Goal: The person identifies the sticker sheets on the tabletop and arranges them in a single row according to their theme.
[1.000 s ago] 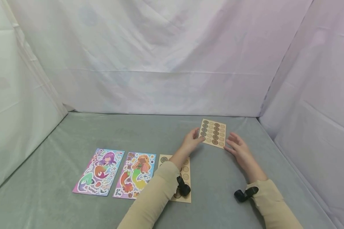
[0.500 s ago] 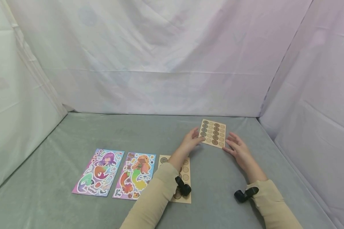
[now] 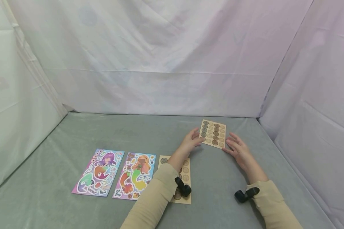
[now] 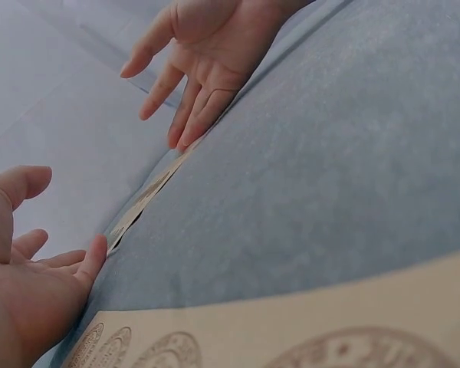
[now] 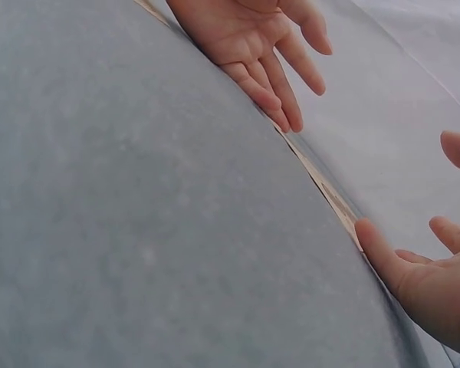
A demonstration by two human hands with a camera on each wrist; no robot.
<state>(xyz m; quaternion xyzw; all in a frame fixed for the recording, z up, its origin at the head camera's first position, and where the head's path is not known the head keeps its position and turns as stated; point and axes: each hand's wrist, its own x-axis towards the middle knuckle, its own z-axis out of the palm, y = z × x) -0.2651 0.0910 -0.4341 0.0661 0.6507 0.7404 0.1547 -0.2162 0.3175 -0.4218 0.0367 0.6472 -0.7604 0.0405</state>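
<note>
A tan sheet (image 3: 213, 133) printed with rows of round coin-like designs lies on the grey cloth at the back right. My left hand (image 3: 189, 141) is at its left edge, the fingers relaxed and spread. At the lower right corner, my right hand (image 3: 240, 151) has its fingers extended, a fingertip right at the edge. From the left wrist view, the sheet (image 4: 157, 192) shows as a thin strip lying nearly flat between both hands. The right wrist view likewise shows the strip-like sheet (image 5: 322, 180) between the fingertips.
A second coin-print sheet (image 3: 186, 178) lies under my left forearm, partly hidden. Left of it are two colourful mermaid sticker sheets, one with a yellow-haired figure (image 3: 136, 175) and one with a purple-haired figure (image 3: 100, 173). White fabric walls (image 3: 160, 92) enclose the back and sides.
</note>
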